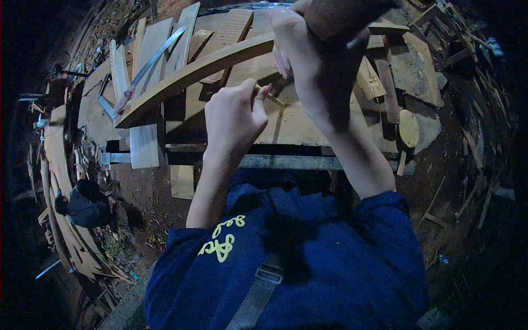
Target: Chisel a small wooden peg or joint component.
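Observation:
My left hand [232, 118] is closed on a thin pale wooden stick [274, 100], low over a wide board [288, 130] on the workbench. Just above and to the right, my right hand [311, 71] grips a thick dark brown cylindrical object [344, 14], raised at the top of the view and partly cut off. A short dark narrow piece between the two hands is too shadowed to identify. A long curved wooden strip [195, 72] runs diagonally across the bench behind both hands.
Loose planks [148, 55] and a metal bar [161, 56] lie at the back left; offcuts [370, 80] and an oval wooden disc [408, 128] at the right. Long boards [60, 143] and scraps lie on the ground, with a dark shape [88, 206] I cannot make out at lower left.

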A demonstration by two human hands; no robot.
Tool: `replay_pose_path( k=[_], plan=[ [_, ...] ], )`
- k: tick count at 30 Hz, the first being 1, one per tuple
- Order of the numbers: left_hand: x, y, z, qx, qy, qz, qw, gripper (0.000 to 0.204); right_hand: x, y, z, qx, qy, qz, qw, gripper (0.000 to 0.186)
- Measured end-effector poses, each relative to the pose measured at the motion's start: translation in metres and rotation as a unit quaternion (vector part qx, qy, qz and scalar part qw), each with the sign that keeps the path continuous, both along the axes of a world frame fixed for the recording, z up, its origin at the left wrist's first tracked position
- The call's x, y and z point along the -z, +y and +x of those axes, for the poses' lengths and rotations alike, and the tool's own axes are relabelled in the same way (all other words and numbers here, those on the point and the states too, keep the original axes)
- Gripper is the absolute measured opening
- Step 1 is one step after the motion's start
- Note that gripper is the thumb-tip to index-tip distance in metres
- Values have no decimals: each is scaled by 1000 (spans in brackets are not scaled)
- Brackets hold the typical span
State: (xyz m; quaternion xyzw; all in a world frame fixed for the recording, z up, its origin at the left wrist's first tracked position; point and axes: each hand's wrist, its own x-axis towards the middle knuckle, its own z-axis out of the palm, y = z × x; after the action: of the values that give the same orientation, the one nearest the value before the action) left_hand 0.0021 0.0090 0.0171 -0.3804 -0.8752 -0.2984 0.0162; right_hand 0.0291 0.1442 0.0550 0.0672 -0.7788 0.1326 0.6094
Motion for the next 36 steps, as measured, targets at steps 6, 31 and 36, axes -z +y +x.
replay_pose_path(
  k=[6, 31, 36],
  plan=[
    [1, 0, -2, -9, 0, -23, 1000, 24, 0, -8, 9, -153, -57, -215, 963, 13],
    [1, 4, -4, -12, 20, -48, 999, 26, 7, -8, 4, -141, -68, -205, 966, 21],
    [1, 1, -2, 1, 15, -11, 1000, 23, 11, -12, 5, -130, -42, -237, 962, 21]
  ],
)
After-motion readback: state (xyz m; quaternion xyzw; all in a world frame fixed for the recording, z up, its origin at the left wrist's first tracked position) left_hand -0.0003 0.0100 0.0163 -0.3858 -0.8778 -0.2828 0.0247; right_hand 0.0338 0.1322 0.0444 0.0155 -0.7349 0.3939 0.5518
